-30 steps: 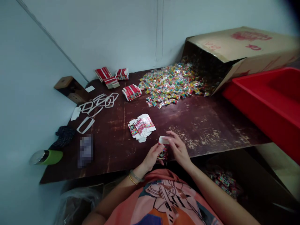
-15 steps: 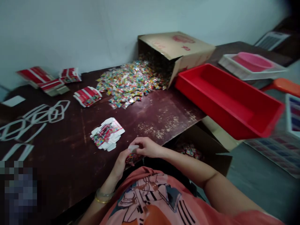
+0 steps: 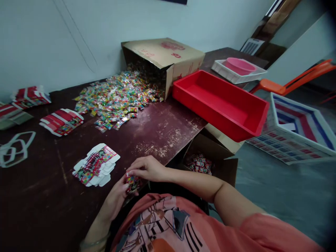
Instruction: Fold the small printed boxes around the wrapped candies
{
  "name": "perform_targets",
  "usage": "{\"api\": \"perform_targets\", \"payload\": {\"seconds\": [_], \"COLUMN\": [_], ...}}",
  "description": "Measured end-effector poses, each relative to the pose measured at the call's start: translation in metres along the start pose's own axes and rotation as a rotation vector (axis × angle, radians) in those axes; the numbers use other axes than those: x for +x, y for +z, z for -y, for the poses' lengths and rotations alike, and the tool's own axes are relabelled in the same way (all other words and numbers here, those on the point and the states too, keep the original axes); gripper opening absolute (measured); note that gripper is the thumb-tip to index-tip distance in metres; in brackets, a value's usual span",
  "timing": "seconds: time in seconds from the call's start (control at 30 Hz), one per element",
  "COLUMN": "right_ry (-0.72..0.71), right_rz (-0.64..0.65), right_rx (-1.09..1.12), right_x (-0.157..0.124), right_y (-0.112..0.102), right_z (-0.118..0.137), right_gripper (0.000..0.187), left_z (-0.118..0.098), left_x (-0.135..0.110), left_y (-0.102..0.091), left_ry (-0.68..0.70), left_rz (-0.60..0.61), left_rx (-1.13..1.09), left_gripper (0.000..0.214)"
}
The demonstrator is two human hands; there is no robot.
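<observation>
Between my hands, at the table's front edge, is a small printed carton [image 3: 132, 182] in bright colours. My left hand [image 3: 118, 196] grips it from the left and below, fingers closed round it. My right hand [image 3: 149, 168] closes over its upper end, the thumb and fingers pressed on the top. Part of the carton is hidden by my fingers. Just left of my hands lies a fanned pile of flat cartons [image 3: 97, 165] with white flaps. Beyond it spreads a heap of small wrapped candies [image 3: 115, 98], spilling from a cardboard box [image 3: 168, 52] lying on its side.
An empty-looking red tub [image 3: 223, 105] juts over the table's right edge. Below it an open cardboard box [image 3: 223, 164] holds small printed packs [image 3: 199, 164]. Carton stacks [image 3: 61, 120] and pale bands [image 3: 15, 150] lie left. A striped-lined crate [image 3: 301, 122] and orange chair [image 3: 273, 87] stand right.
My view has swung to the right. My right hand has shifted over the carton's top, where a white flap stood up before; the carton's printed side now shows.
</observation>
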State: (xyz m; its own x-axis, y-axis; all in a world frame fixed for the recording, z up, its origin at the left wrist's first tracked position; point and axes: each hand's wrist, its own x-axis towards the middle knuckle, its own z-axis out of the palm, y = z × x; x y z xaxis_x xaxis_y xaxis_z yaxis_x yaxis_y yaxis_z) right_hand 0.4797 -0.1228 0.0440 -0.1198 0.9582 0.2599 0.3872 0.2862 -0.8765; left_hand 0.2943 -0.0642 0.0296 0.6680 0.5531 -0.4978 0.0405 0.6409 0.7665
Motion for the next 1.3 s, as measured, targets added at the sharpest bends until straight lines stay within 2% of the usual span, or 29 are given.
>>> {"api": "perform_targets", "payload": {"seconds": [0.13, 0.23, 0.27, 0.33, 0.37, 0.43, 0.47, 0.5, 0.57, 0.67, 0.73, 0.8, 0.87, 0.9, 0.97, 1.07, 1.13, 1.2, 1.3], "right_ry": [-0.071, 0.010, 0.074, 0.260, 0.348, 0.455, 0.466, 0.441, 0.333, 0.071, -0.120, -0.243, -0.288, -0.290, -0.292, -0.386, -0.432, -0.377, -0.174], "right_rz": [-0.024, -0.070, -0.082, -0.126, -0.100, 0.047, 0.108, 0.097, 0.069, 0.095, 0.130, 0.152, 0.131, 0.106, 0.059, 0.087, 0.139, 0.071, -0.153], "right_rx": [-0.148, -0.089, -0.054, -0.106, -0.171, -0.318, -0.396, -0.473, -0.533, -0.459, -0.486, -0.531, -0.556, -0.560, -0.560, -0.500, -0.431, -0.397, -0.388], "right_x": [-0.011, -0.030, -0.041, -0.066, -0.079, -0.098, -0.101, -0.099, -0.078, -0.010, 0.042, 0.084, 0.104, 0.104, 0.088, 0.036, 0.004, -0.014, -0.011], "right_y": [0.010, 0.000, -0.012, -0.051, -0.074, -0.113, -0.123, -0.125, -0.102, -0.028, 0.015, 0.039, 0.043, 0.042, 0.039, 0.041, 0.044, 0.044, 0.036], "right_z": [-0.007, 0.001, 0.005, 0.008, 0.005, -0.009, -0.018, -0.028, -0.043, -0.058, -0.070, -0.083, -0.092, -0.094, -0.088, -0.063, -0.044, -0.031, -0.026], "right_gripper": [0.033, 0.031, 0.031, 0.033, 0.033, 0.030, 0.030, 0.029, 0.029, 0.031, 0.046, 0.043, 0.027, 0.025, 0.027, 0.025, 0.023, 0.025, 0.030], "left_z": [0.005, 0.010, 0.011, 0.009, 0.008, 0.003, 0.001, 0.000, 0.000, 0.005, 0.009, 0.012, 0.015, 0.016, 0.016, 0.015, 0.016, 0.020, 0.027], "left_x": [-0.008, -0.013, -0.014, -0.013, -0.011, -0.009, -0.009, -0.008, -0.007, -0.006, -0.008, -0.013, -0.017, -0.018, -0.017, -0.009, -0.001, 0.006, 0.013], "left_y": [0.011, 0.023, 0.025, 0.022, 0.017, 0.001, -0.008, -0.016, -0.028, -0.031, -0.029, -0.027, -0.029, -0.031, -0.035, -0.037, -0.033, -0.025, -0.010], "left_ry": [-0.148, -0.173, -0.172, -0.076, -0.012, 0.068, 0.087, 0.094, 0.098, 0.079, 0.043, -0.004, -0.037, -0.042, -0.034, 0.038, 0.086, 0.077, -0.005], "left_rz": [-0.010, 0.049, 0.104, 0.185, 0.162, 0.085, 0.034, -0.013, -0.087, -0.092, -0.031, 0.033, 0.068, 0.067, 0.051, 0.027, -0.009, -0.054, -0.041], "left_rx": [0.024, -0.002, -0.007, 0.095, 0.150, 0.189, 0.170, 0.139, 0.082, 0.031, -0.007, -0.061, -0.120, -0.152, -0.243, -0.413, -0.430, -0.360, -0.188], "left_gripper": [0.056, 0.052, 0.052, 0.047, 0.045, 0.040, 0.039, 0.038, 0.038, 0.037, 0.036, 0.034, 0.033, 0.034, 0.039, 0.039, 0.032, 0.030, 0.027]}}
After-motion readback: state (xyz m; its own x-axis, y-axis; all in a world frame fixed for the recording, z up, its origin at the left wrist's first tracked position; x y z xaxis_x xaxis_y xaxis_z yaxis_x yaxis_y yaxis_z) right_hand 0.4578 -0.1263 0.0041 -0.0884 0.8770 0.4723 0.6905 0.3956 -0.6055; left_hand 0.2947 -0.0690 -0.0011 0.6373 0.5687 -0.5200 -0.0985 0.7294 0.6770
